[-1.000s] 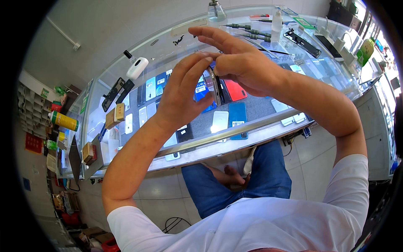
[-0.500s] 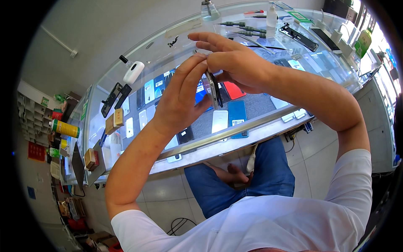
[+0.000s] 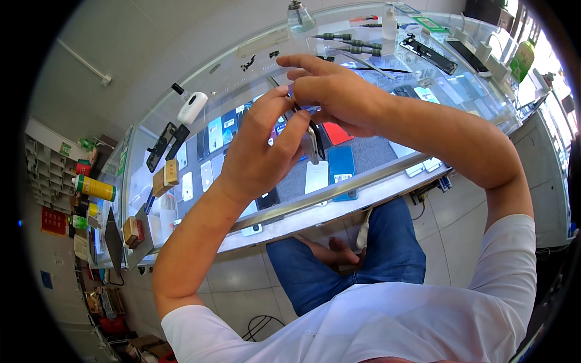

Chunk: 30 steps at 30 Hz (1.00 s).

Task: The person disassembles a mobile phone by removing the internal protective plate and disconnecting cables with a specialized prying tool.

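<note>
Both my hands are raised above a glass display counter [image 3: 387, 175]. My left hand [image 3: 260, 151] grips a thin dark phone [image 3: 313, 144] held on edge, thumb and fingers closed around its side. My right hand [image 3: 333, 94] pinches the top end of the same phone, where a small blue tab or film shows between the fingertips. The phone's lower half sticks out below my hands; the rest is hidden by my fingers.
Several phones and cases lie inside the counter, among them a red one [image 3: 336, 133] and a blue one [image 3: 342, 169]. On the glass stand screwdrivers [image 3: 345, 39], a clear bottle [image 3: 299, 15], a white device [image 3: 192, 107] and small boxes [image 3: 164, 178]. A green can [image 3: 94, 187] sits left.
My hands stay together on the phone. My left fingers have shifted up toward the top end, and the view has tilted slightly.
</note>
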Available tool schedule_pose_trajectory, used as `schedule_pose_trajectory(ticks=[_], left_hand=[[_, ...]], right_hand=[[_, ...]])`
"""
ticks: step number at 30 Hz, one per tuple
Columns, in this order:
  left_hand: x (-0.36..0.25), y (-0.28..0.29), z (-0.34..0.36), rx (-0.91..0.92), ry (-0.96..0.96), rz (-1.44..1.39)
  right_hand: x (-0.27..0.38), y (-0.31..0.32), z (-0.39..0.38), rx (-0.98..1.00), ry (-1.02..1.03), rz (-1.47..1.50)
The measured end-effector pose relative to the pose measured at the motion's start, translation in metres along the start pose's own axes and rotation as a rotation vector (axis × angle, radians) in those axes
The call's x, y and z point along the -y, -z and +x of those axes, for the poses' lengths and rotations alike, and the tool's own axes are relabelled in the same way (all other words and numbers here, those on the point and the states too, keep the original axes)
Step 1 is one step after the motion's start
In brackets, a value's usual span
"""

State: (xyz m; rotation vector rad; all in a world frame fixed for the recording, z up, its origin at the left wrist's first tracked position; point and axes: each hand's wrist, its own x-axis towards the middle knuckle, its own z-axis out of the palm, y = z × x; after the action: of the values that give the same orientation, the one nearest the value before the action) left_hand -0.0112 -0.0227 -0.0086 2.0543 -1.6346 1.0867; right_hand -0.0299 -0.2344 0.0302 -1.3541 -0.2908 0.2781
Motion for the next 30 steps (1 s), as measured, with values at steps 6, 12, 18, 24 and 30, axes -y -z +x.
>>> schedule_pose_trajectory(ticks=[6, 12, 18, 24, 30], left_hand=[[-0.005, 0.007, 0.003, -0.045, -0.146, 0.179], [-0.006, 0.005, 0.004, -0.072, -0.154, 0.141], [-0.007, 0.005, 0.006, -0.069, -0.191, 0.141], [-0.008, 0.005, 0.007, -0.08, -0.234, 0.127], [-0.008, 0.002, 0.008, -0.092, -0.252, 0.092]], right_hand=[[0.002, 0.005, -0.001, 0.087, 0.042, -0.046], [-0.001, 0.006, -0.001, 0.085, 0.083, -0.053], [0.0, 0.006, 0.0, 0.084, 0.076, -0.076], [-0.004, 0.008, 0.008, 0.028, 0.095, -0.157], [-0.003, 0.008, 0.01, -0.022, 0.079, -0.177]])
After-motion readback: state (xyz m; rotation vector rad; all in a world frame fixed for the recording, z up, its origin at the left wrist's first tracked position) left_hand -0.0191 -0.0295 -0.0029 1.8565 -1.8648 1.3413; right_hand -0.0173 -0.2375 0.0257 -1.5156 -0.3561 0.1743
